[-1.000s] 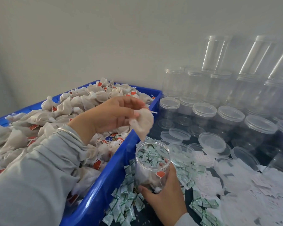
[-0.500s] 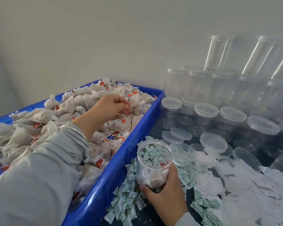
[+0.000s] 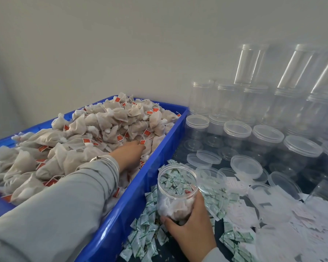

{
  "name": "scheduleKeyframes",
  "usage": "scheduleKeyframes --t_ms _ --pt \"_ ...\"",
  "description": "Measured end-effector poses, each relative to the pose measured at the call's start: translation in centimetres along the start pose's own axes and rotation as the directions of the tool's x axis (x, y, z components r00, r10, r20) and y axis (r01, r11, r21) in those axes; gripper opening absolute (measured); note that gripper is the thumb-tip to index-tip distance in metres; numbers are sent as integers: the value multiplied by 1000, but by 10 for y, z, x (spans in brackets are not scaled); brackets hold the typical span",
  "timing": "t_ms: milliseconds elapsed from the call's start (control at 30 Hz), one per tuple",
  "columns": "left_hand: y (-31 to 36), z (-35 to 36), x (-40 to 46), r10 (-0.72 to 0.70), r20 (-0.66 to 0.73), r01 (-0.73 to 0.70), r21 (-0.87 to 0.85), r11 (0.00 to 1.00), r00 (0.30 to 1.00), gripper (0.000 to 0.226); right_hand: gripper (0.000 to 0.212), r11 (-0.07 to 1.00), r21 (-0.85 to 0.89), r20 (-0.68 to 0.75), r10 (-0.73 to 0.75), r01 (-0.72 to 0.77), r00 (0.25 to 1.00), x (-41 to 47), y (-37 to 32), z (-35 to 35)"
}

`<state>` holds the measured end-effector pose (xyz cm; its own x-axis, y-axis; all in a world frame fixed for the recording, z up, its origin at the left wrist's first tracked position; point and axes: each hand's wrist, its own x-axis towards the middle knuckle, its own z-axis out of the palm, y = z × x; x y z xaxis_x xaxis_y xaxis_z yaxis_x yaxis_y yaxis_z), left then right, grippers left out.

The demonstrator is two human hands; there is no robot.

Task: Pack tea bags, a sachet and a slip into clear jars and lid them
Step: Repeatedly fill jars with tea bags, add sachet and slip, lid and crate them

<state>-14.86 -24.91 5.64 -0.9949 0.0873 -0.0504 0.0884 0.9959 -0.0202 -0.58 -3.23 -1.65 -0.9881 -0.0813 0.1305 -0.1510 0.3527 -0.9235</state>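
My right hand [image 3: 192,231] grips the lower part of an open clear jar [image 3: 175,183], which stands upright on the table beside the blue bin [image 3: 138,188]. A few white tea bags lie in the jar's bottom. My left hand [image 3: 130,153] reaches into the bin and rests on the heap of tea bags [image 3: 102,120] with red tags. Its fingertips are buried among the bags, so whether they pinch one is hidden. Green-and-white sachets [image 3: 144,241] are scattered around the jar, and white paper slips [image 3: 311,224] lie to the right.
Loose clear lids [image 3: 246,164] lie behind the jar. Several lidded empty jars [image 3: 267,134] stand in rows at the right, with more stacked against the wall [image 3: 203,97]. The wall is close behind the bin.
My left hand dropped a tea bag into the jar, moved back over the bin and has now sunk lower into the heap. The right hand and jar stayed in place.
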Motion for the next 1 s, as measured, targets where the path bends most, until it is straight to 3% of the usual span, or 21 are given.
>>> scheduleKeyframes --t_ms 100,267,433,533,600,733,900,1000 --pt "1 5 3 2 -2 -2 19 1000 1000 43 119 1000 9 -4 1 -1 1000 0 1 0" --pt "5 6 6 -14 153 3 74 997 988 48 115 1000 22 -10 11 -11 1000 0 1 2" --pt "4 9 9 15 171 -36 126 991 985 56 114 1000 16 -8 9 -9 1000 0 6 2" --pt "5 5 8 31 130 -52 162 985 991 46 111 1000 10 -11 16 -16 1000 0 8 3" --pt "7 1 9 51 23 -52 38 998 998 32 114 1000 0 -14 19 -19 1000 0 10 4" --pt "3 -13 6 -77 -45 59 -321 945 996 16 115 1000 -17 -16 12 -12 1000 1 11 3" --pt "-1 -33 -7 -198 -104 70 -699 712 975 12 114 1000 -20 -18 0 -1 1000 0 9 1" --pt "3 -46 -11 -235 -102 25 -876 481 967 16 108 1000 -10 -16 1 -1 1000 0 8 1"
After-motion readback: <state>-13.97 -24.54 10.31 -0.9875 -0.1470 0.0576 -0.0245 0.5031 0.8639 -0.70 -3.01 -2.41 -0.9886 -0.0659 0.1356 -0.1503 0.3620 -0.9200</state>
